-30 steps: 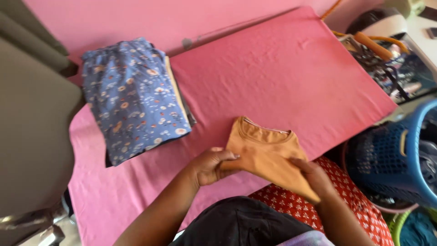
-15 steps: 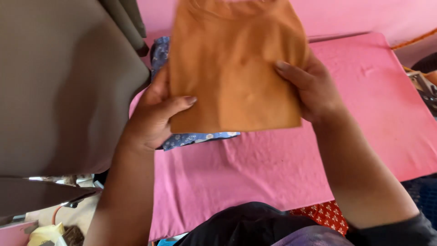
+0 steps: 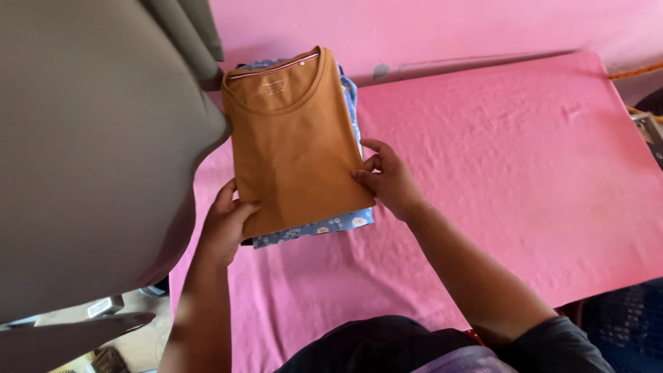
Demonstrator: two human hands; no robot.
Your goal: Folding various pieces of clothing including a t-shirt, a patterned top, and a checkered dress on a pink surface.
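A folded orange-brown t-shirt [image 3: 290,145] lies on top of a folded blue patterned garment [image 3: 324,226], whose edge peeks out below and at the right. My left hand [image 3: 228,221] grips the shirt's lower left corner. My right hand [image 3: 388,178] holds its right edge near the bottom. The stack rests at the left end of a pink covered table [image 3: 497,166].
A big grey-brown cushioned shape [image 3: 90,159] fills the left side, close against the stack. A pink wall [image 3: 428,27] runs behind the table. At the lower right edge a dark blue basket [image 3: 632,321] shows below the table.
The orange shirt went from the table's near edge, up in front of me, and down onto the blue garment pile at the left. Both hands stayed on it.
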